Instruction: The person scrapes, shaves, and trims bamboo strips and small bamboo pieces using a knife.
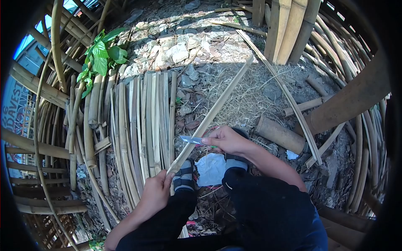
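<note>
A long pale bamboo strip (224,96) slants up and to the right from my lap area, out over the ground. My left hand (155,190) is closed around its lower end, near my left sandal (184,177). In my right hand (226,140) is a knife, gripped by its handle, which the fingers mostly cover. The knife blade (191,139) points left and lies across the strip, a little above my left hand. Whether the edge is biting into the bamboo I cannot tell.
Split bamboo strips (144,121) lie side by side on the left. A white sheet (210,169) lies between my feet. Pale shavings (243,98) cover the ground ahead. To the right are a cut bamboo piece (279,134), a long strip (289,94) and thick poles (349,90).
</note>
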The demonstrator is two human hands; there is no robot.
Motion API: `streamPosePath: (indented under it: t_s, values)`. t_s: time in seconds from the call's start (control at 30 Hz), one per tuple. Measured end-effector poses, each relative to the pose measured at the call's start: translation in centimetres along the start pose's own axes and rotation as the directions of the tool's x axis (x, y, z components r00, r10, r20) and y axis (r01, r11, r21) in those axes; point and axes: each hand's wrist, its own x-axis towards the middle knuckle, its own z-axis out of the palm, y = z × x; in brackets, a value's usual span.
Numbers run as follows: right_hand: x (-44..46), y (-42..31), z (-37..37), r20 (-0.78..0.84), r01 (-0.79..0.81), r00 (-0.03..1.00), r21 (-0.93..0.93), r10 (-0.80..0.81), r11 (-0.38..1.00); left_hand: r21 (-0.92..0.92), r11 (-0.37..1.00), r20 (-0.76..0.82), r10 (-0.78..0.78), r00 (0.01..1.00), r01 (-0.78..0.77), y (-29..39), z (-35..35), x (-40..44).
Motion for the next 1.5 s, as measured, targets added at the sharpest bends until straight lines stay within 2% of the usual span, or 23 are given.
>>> streamPosePath:
  t_s: [0.2, 0.37, 0.5, 0.57, 0.63, 0.67, 0.77, 0.83, 0.87, 0.9, 0.97, 1.1, 1.17, 1.2, 1.5]
  values:
    - [0.5, 1.3, -0.2, -0.019, -0.008, 1.0, 0.034, 0.008, 0.999, 0.005, 1.0, 0.008, -0.026, 1.0, 0.025, -0.6, 0.2, 0.0]
    - [0.4, 0.8, -0.6, -0.001, -0.108, 0.994, 0.099, 0.109, 0.989, 0.017, 0.999, 0.019, -0.049, 0.999, 0.049, -0.3, 0.2, 0.1]
    - [0.4, 0.3, -1.3, -0.01, -0.077, 0.997, 0.044, 0.078, 0.996, -0.006, 0.999, 0.002, -0.033, 0.999, 0.033, -0.3, 0.3, 0.1]
    - [0.9, 0.5, -3.6, -0.277, -0.118, 0.951, 0.089, 0.139, 0.989, 0.026, 0.999, 0.032, -0.047, 0.998, 0.047, -0.9, 0.4, -0.5]
    - [1.2, 1.9, -8.4, -0.402, -0.131, 0.899, 0.135, 0.175, 0.982, 0.06, 0.997, 0.055, -0.05, 0.997, 0.047, -1.7, 0.2, -0.7]
    - [0.3, 1.1, -9.5, -0.369, -0.157, 0.899, 0.232, 0.236, 0.96, 0.096, 0.995, 0.056, -0.026, 0.998, 0.021, -2.3, 0.2, -0.8]
    - [-0.8, 0.0, -6.8, -0.39, -0.18, 0.891, 0.161, 0.23, 0.97, 0.106, 0.994, 0.08, -0.033, 0.996, 0.024, -1.6, 0.2, -0.5]
    - [-1.2, -0.6, -3.5, -0.248, -0.161, 0.944, 0.233, 0.218, 0.959, 0.076, 0.995, 0.056, -0.066, 0.996, 0.061, -0.3, 0.2, -0.2]
    - [-1.1, 0.0, -2.1, -0.122, -0.112, 0.982, 0.249, 0.146, 0.962, 0.037, 0.998, 0.043, -0.05, 0.998, 0.048, 0.1, 0.2, -0.3]
    - [-1.1, -0.1, -0.7, -0.122, -0.112, 0.982, 0.252, 0.147, 0.961, 0.039, 0.998, 0.044, -0.051, 0.998, 0.049, 0.0, 0.4, -0.3]
    - [-1.3, -0.7, 1.4, 0.05, -0.122, 0.992, 0.142, 0.116, 0.982, 0.072, 0.997, 0.033, 0.009, 0.999, -0.011, -0.5, 0.6, -0.2]
    - [-0.4, 0.0, 0.6, 0.018, -0.069, 0.998, 0.215, 0.067, 0.974, 0.088, 0.996, 0.057, -0.037, 0.998, 0.032, -1.0, 0.3, -0.4]
    - [-0.5, -0.5, -1.5, -0.058, -0.149, 0.984, 0.263, 0.17, 0.953, 0.023, 0.998, 0.049, -0.057, 0.997, 0.056, -1.3, 0.3, -0.6]
    - [-0.3, -0.3, -1.8, -0.092, -0.1, 0.988, 0.222, 0.123, 0.97, 0.022, 0.998, 0.049, -0.055, 0.997, 0.053, -1.2, 0.2, -0.5]
    - [0.4, -0.4, -4.4, -0.099, -0.148, 0.981, 0.164, 0.165, 0.975, 0.03, 0.997, 0.05, -0.07, 0.996, 0.069, -1.4, 0.4, -0.7]
